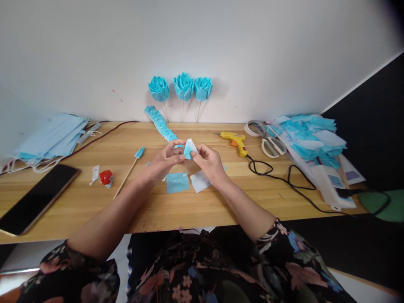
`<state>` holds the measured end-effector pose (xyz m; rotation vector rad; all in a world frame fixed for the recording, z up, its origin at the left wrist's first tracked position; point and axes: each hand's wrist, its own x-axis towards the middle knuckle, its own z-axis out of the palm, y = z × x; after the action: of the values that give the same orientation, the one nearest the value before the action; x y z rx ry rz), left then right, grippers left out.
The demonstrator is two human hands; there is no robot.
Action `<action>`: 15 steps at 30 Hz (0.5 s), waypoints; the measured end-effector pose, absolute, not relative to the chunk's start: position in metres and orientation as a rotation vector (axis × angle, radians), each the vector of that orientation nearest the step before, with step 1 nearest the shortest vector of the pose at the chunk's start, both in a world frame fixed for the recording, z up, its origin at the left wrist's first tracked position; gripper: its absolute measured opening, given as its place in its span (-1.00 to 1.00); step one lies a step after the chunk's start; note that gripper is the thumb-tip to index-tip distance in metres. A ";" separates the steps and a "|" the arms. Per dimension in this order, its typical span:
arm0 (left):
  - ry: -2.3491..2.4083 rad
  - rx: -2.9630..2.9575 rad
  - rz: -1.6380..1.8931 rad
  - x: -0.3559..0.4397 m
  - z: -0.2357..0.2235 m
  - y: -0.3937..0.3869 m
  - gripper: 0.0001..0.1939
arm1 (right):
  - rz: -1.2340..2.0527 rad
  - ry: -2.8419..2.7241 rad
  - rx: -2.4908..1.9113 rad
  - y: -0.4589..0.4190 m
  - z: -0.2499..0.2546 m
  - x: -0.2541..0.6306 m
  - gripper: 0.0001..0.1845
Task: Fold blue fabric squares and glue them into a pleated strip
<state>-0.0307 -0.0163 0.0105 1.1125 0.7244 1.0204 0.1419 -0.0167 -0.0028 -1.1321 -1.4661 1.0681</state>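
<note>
A small piece of blue and white mask fabric (pixel 190 148), folded to a point, is pinched between my two hands above the middle of the table. My left hand (pixel 170 156) grips its left side with thumb and fingers. On the other side my right hand (pixel 208 162) has its thumb pressed on the lower edge. Below lie a blue fabric rectangle (pixel 177 182) and a paler piece (pixel 199 182), partly under my right hand. Behind my left hand runs a row of folded blue petals (pixel 160 123). A stick with a blue tip (pixel 128 171) lies to the left.
Three blue fabric flowers (pixel 183 87) on sticks lean on the wall. Rightward are a yellow glue gun (pixel 234 141), scissors (pixel 273 147), a pile of blue fabric (pixel 311 136) and a power strip (pixel 331 185). Leftward are masks (pixel 52 136), a phone (pixel 38 198) and a red wrapper (pixel 106 177).
</note>
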 end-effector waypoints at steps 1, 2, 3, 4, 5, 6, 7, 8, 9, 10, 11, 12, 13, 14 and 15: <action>0.742 1.102 1.025 -0.031 0.011 -0.016 -0.56 | 1.068 -1.459 -1.135 -0.016 -0.004 0.143 -0.77; 0.778 1.102 1.038 -0.031 0.012 -0.017 -0.58 | 1.073 -1.454 -1.129 -0.015 -0.004 0.144 -0.77; 0.826 1.112 1.053 -0.031 0.012 -0.017 -0.63 | 1.080 -1.448 -1.118 -0.015 -0.004 0.144 -0.77; 0.875 1.131 1.064 -0.030 0.013 -0.018 -0.67 | 1.087 -1.444 -1.106 -0.015 -0.004 0.144 -0.77; 0.915 1.159 1.067 -0.029 0.013 -0.018 -0.72 | 1.090 -1.439 -1.098 -0.015 -0.004 0.144 -0.77; 0.939 1.191 1.062 -0.028 0.014 -0.019 -0.76 | 1.091 -1.437 -1.099 -0.016 -0.003 0.143 -0.77; 0.949 1.220 1.054 -0.027 0.015 -0.019 -0.80 | 1.088 -1.438 -1.104 -0.016 -0.003 0.143 -0.77; 0.953 1.239 1.051 -0.026 0.015 -0.020 -0.83 | 1.086 -1.442 -1.110 -0.016 -0.003 0.143 -0.77; 0.955 1.251 1.055 -0.025 0.015 -0.020 -0.85 | 1.085 -1.447 -1.114 -0.017 -0.003 0.142 -0.76; 0.959 1.256 1.067 -0.024 0.014 -0.021 -0.87 | 1.087 -1.455 -1.114 -0.017 -0.004 0.142 -0.77; 0.965 1.253 1.087 -0.023 0.012 -0.021 -0.89 | 1.089 -1.463 -1.113 -0.017 -0.004 0.142 -0.77; 0.973 1.242 1.105 -0.023 0.010 -0.020 -0.89 | 1.091 -1.467 -1.110 -0.018 -0.005 0.141 -0.77; 0.981 1.223 1.122 -0.023 0.008 -0.019 -0.90 | 1.099 -1.469 -1.103 -0.018 -0.005 0.140 -0.77; 0.989 1.199 1.140 -0.024 0.005 -0.018 -0.89 | 1.121 -1.471 -1.088 -0.018 -0.005 0.139 -0.77; 0.996 1.170 1.159 -0.024 0.003 -0.017 -0.88 | 1.156 -1.475 -1.064 -0.018 -0.004 0.139 -0.77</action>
<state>-0.0244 -0.0166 0.0031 1.1704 0.9958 1.1586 0.1391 -0.0184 -0.0042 -1.0644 -1.4749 1.1564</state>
